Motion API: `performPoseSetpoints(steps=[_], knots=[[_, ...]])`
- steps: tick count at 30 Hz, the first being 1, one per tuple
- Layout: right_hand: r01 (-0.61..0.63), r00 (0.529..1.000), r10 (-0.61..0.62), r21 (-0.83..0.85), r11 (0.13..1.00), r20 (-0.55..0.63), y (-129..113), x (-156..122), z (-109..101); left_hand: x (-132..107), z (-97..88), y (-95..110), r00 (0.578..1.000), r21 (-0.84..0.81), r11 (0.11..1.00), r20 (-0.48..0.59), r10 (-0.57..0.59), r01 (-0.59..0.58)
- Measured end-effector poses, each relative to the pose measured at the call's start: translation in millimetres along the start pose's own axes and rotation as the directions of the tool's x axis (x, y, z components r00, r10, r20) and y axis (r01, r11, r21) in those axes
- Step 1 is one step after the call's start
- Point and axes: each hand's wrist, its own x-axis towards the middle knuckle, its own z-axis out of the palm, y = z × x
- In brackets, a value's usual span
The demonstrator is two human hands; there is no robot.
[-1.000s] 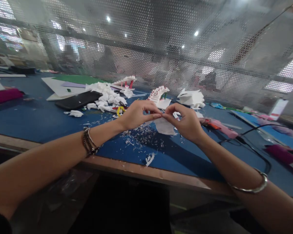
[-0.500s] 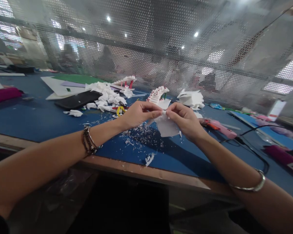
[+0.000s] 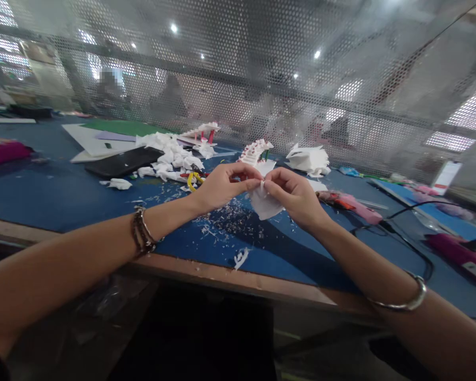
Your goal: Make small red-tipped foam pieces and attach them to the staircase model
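Between my hands is a thin white sheet of paper [image 3: 265,205], hanging below my fingertips over the blue table. My left hand [image 3: 228,185] pinches it at its upper edge with thumb and forefinger. Right beside, my right hand [image 3: 291,193] pinches the same edge, the fingertips of both hands nearly touching. A small twisted bit of the sheet shows between them. Behind my hands stands a small stair-like model [image 3: 256,152] with white steps and reddish bits. Small white paper scraps [image 3: 230,225] are scattered on the table below.
Crumpled white paper [image 3: 170,151], a black phone-like slab [image 3: 122,163] and yellow-handled pliers [image 3: 193,181] lie left. A second small model [image 3: 204,131] stands behind. A white paper stack [image 3: 309,160], a pink glue gun [image 3: 359,207] with a black cable and a magenta power strip [image 3: 458,254] are right.
The sheet is now more gathered and folded under my right hand, and its lower edge has narrowed. My fingertips have drawn slightly closer together. The whole view has shifted slightly.
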Motion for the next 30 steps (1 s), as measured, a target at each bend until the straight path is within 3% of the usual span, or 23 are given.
performPoseSetpoints(steps=[8,18,25,30], knots=[[0.075,0.995,-0.080,-0.072,0.995,-0.062,-1.0,-1.2,2.5,-2.4,2.3,0.6,0.997,0.033,0.999,-0.077,0.018,-0.015],[0.216,0.952,-0.261,-0.252,0.943,-0.159,-1.3,-4.8,5.9,-7.4,7.3,3.1,0.997,-0.038,0.998,-0.067,0.038,-0.040],[0.279,0.938,-0.321,-0.265,0.923,-0.130,-0.2,-5.5,4.0,-6.4,5.1,3.8,0.991,0.079,0.991,-0.083,0.110,-0.103],[0.294,0.939,-0.326,-0.238,0.926,-0.107,-3.2,-3.8,1.1,-3.3,1.5,2.6,0.991,0.076,0.989,-0.027,0.128,-0.125]])
